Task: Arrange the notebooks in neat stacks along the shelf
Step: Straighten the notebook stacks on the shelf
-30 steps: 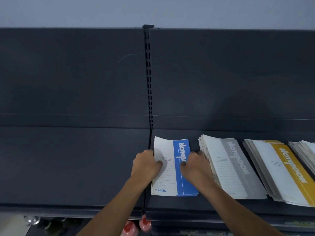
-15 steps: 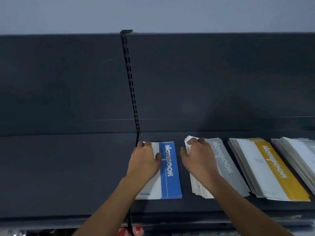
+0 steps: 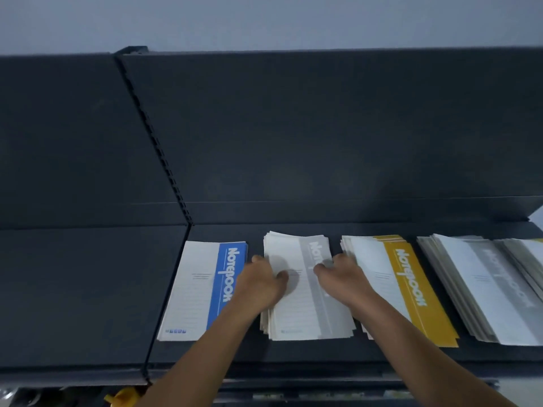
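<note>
Notebooks in a new pile are under my hands. Nearest me, my left hand now grips the left edge of the grey stack and my right hand grips its right edge, with both thumbs on the top cover. A second ago both hands were on the blue stack, and half a second ago only the left one was. That blue stack now lies released at the left end of the shelf, and its edges look square, so I judge it done. The grey stack is fanned at its corners and needs squeezing true. Further right, the yellow stack and a pale stack lie splayed and await their turn. Behind them all stands the dark back panel.
</note>
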`<state>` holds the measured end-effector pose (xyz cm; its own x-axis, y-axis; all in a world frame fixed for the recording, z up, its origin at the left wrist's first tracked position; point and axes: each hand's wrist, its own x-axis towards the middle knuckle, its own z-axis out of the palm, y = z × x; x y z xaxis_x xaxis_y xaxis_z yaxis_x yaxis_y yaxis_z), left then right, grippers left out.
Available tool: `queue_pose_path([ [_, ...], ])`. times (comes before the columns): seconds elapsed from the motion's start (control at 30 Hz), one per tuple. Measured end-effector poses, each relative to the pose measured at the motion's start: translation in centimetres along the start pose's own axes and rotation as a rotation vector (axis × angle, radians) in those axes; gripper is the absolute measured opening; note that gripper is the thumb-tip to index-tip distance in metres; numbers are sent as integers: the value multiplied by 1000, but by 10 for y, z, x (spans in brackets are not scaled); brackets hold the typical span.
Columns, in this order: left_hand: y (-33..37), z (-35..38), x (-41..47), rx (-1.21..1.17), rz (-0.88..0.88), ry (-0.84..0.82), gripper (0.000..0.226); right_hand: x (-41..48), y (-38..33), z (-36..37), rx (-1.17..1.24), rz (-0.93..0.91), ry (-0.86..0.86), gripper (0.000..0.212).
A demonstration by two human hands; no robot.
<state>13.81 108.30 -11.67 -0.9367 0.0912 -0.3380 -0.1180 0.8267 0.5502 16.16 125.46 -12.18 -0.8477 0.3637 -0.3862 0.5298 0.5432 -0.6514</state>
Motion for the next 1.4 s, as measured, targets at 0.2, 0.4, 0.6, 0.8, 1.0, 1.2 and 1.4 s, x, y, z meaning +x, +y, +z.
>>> queue_pose_path([
  [0.2,8,-6,5,-372,-105,-160,19,-1,4,-5,-53,-55,-50,13],
  [0.4,18,-5,9,-339,-150,-210,65,-1,1,-4,-117,-83,-78,22],
  [0.6,19,6,15,-129,-176,-142,71,-5,1,-4,-109,-98,-50,24],
  [0.8,2,2,20,-450,-145,-177,31,-10,-1,-2,-152,-111,-52,26],
  [1.0,-3,-3,11,-687,-125,-219,35,-15,-3,-5,-102,-90,-70,35],
  [1.2,-11,-16,-17,-776,180,-179,47,-27,-3,-22,352,-199,-6,57],
  [1.4,-9,-15,-26,-845,367,-91,54,-43,-1,-22,436,-420,171,47],
])
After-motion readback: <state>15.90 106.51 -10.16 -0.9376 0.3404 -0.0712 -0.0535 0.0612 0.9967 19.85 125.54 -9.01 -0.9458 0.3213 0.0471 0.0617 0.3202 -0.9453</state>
